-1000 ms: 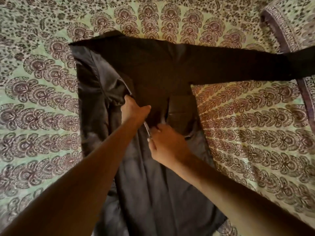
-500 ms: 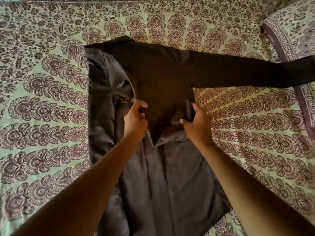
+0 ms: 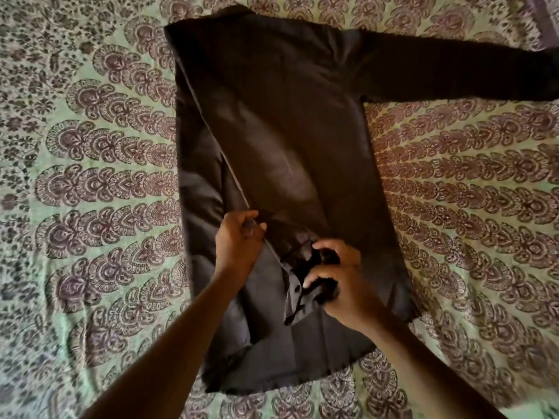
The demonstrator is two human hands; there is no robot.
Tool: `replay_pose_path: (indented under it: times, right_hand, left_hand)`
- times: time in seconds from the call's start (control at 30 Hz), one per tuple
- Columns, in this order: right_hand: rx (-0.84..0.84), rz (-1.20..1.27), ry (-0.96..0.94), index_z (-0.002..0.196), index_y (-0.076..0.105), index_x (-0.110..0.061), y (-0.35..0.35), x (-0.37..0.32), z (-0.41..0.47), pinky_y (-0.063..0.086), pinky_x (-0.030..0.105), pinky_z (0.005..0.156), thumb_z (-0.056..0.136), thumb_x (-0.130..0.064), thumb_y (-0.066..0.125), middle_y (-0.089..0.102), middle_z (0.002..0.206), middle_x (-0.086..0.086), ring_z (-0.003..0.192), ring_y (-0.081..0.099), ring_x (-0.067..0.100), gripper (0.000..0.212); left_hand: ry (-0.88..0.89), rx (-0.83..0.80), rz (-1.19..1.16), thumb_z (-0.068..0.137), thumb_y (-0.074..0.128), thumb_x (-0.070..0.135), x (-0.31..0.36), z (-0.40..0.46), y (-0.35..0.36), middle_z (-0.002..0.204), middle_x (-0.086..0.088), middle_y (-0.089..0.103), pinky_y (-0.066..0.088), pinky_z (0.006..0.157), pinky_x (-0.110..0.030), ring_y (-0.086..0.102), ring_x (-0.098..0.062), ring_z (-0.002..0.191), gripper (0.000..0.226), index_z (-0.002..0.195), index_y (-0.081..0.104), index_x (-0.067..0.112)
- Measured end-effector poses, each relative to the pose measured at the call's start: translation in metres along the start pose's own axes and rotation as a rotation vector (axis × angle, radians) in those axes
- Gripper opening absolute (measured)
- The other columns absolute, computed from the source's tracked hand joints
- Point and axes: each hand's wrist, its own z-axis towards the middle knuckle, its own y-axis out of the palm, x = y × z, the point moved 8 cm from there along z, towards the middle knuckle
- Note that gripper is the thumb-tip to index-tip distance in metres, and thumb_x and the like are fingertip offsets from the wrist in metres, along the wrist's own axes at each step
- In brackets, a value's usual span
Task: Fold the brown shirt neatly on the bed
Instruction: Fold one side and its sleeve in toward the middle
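The brown shirt (image 3: 287,152) is lying spread on the patterned bed cover (image 3: 90,176), one sleeve (image 3: 453,71) stretching away to the right. The left hand (image 3: 237,243) is pinching the folded-in edge, evidently pinning it. The right hand (image 3: 338,279) is clutching bunched fabric (probably the other cuff), seemingly laying it down the middle.

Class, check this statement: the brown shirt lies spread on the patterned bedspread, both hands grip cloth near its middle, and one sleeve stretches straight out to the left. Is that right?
Not quite. The head view shows the sleeve stretching out to the right, not the left. The rest holds: the brown shirt lies on the patterned bedspread, and the left hand and right hand grip cloth near its middle.
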Motion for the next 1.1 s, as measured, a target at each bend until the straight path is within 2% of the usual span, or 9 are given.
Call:
replay_pose_path:
  times: [0.1,0.2,0.37,0.5,0.57,0.67,0.77,0.9,1.1]
  right_hand:
    - [-0.124,0.009,0.153,0.085,0.077,-0.032,0.006,0.013,-0.011,0.024,0.041,0.115,0.063,-0.008,0.061,0.03,0.153,-0.007,0.142,0.02,0.024,0.036]
    - [-0.108,0.137,0.195,0.096,0.079,-0.031,0.008,0.022,-0.014,0.023,0.033,0.118,0.06,-0.014,0.058,0.025,0.159,-0.001,0.143,0.023,0.015,0.045]
    - [-0.034,0.669,0.158,0.111,0.079,-0.017,0.016,0.023,-0.016,0.048,0.035,0.11,0.054,-0.019,0.059,0.034,0.152,0.008,0.138,0.049,0.021,0.061]
    - [0.172,0.773,0.36,0.095,0.084,-0.028,0.028,0.03,-0.014,0.047,0.03,0.105,0.07,-0.04,0.079,0.058,0.135,0.001,0.124,0.06,0.01,0.028]
    - [0.298,0.591,0.4,0.087,0.082,-0.026,0.028,0.024,-0.014,0.048,0.026,0.091,0.085,-0.026,0.081,0.072,0.115,0.002,0.104,0.069,0.003,0.003]
    - [0.229,0.448,0.437,0.094,0.08,-0.02,0.042,0.014,-0.017,0.055,0.025,0.082,0.08,-0.006,0.084,0.078,0.098,-0.003,0.094,0.072,0.005,0.02]
    - [0.208,0.551,0.492,0.101,0.077,-0.019,0.052,0.0,-0.023,0.057,0.023,0.075,0.075,0.003,0.085,0.078,0.091,-0.003,0.089,0.074,0.008,0.035]
    - [0.291,0.913,0.612,0.121,0.061,-0.02,0.064,-0.01,-0.032,0.062,0.032,0.071,0.074,0.019,0.077,0.08,0.089,0.005,0.086,0.076,0.016,0.063]
    - [0.296,1.147,0.729,0.112,0.066,-0.016,0.08,-0.009,-0.049,0.06,0.041,0.086,0.084,0.011,0.07,0.08,0.093,0.006,0.09,0.074,0.021,0.04]
  left_hand:
    - [0.154,0.011,0.046,0.087,0.076,0.007,0.005,-0.011,0.003,0.118,-0.004,0.06,0.05,0.084,-0.022,0.061,-0.01,0.092,0.041,0.126,0.065,0.01]
    - [0.269,0.012,0.075,0.086,0.069,-0.006,0.007,-0.014,0.004,0.136,-0.009,0.05,0.039,0.094,-0.001,0.05,-0.006,0.112,0.053,0.136,0.057,0.0]
    - [0.281,-0.064,-0.013,0.083,0.072,-0.004,0.002,-0.005,0.017,0.158,-0.014,0.035,0.035,0.122,-0.039,0.034,-0.022,0.148,0.079,0.153,0.037,0.001]
    - [0.247,-0.144,-0.089,0.071,0.083,0.014,-0.01,0.003,0.017,0.167,-0.007,0.018,0.046,0.115,-0.048,0.021,-0.02,0.156,0.11,0.161,0.021,0.007]
    - [0.257,-0.216,-0.096,0.061,0.089,0.025,-0.02,0.005,0.016,0.168,0.003,0.014,0.046,0.114,-0.051,0.019,-0.019,0.157,0.125,0.162,0.016,0.012]
    - [0.105,-0.258,-0.102,0.052,0.087,0.042,-0.041,0.002,0.001,0.158,-0.003,0.043,0.05,0.109,-0.051,0.047,-0.019,0.144,0.122,0.158,0.031,0.023]
    - [-0.061,-0.213,-0.036,0.064,0.084,0.043,-0.059,-0.012,-0.015,0.107,-0.001,0.074,0.061,0.087,-0.051,0.073,-0.024,0.101,0.059,0.119,0.065,0.037]
    - [-0.162,-0.307,-0.171,0.06,0.081,0.052,-0.082,-0.042,-0.01,0.084,-0.001,0.073,0.063,0.074,-0.055,0.074,-0.028,0.078,0.045,0.095,0.053,0.044]
    - [-0.226,-0.321,-0.434,0.084,0.075,-0.01,-0.085,-0.071,-0.014,0.073,0.001,0.077,0.059,0.052,-0.035,0.072,-0.013,0.062,0.048,0.106,0.047,0.022]
